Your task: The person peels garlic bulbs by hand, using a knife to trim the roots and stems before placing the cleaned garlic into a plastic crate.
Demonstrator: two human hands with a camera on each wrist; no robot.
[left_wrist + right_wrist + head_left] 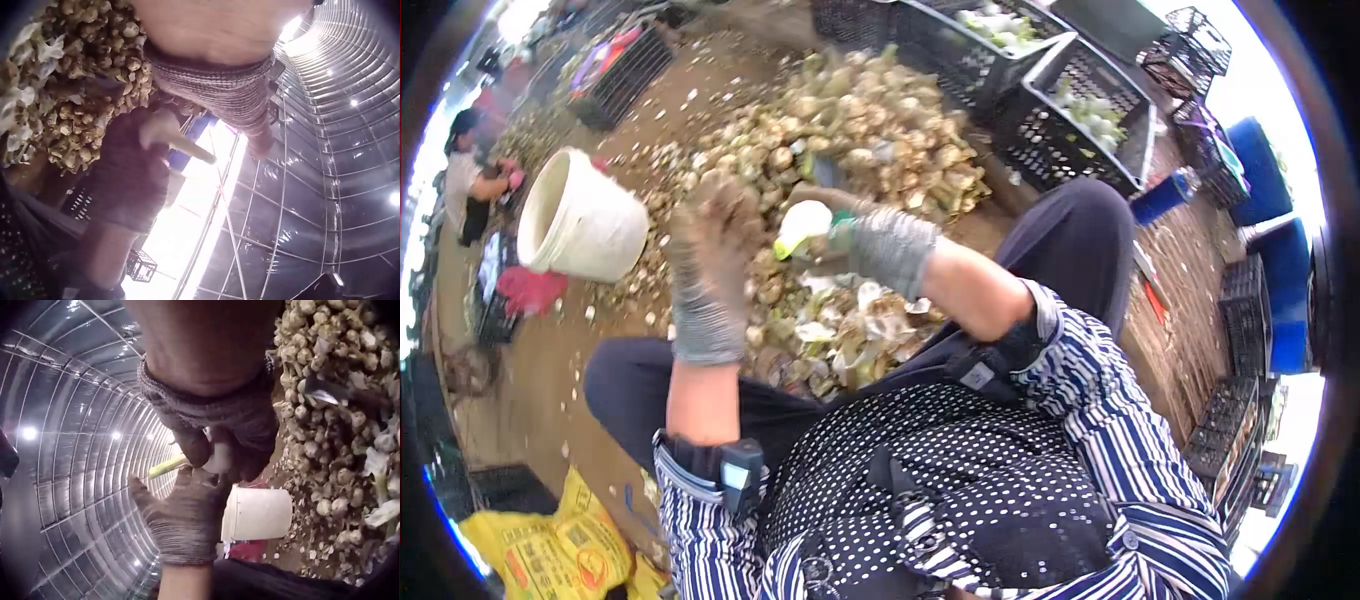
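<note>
In the head view my gloved right hand (885, 245) grips a peeled white bulb (805, 222) with a short yellow-green stalk. The right wrist view shows the bulb (219, 453) between that hand's thumb and fingers, its stalk (167, 466) pointing left. Beside it my gloved left hand (715, 265) is raised with fingers extended, blurred, holding nothing visible; in the right wrist view the left hand (187, 519) has its thumb spread, close below the bulb. A grey blade (825, 172) shows just above the right hand; whether the hand holds it I cannot tell.
A heap of unpeeled bulbs (880, 120) lies in front, with pale peelings (850, 330) nearer my lap. A white bucket (605, 225) stands at left, black crates (1080, 125) at back right, and a yellow sack (550, 545) lies at lower left. Another person (470, 185) sits far left.
</note>
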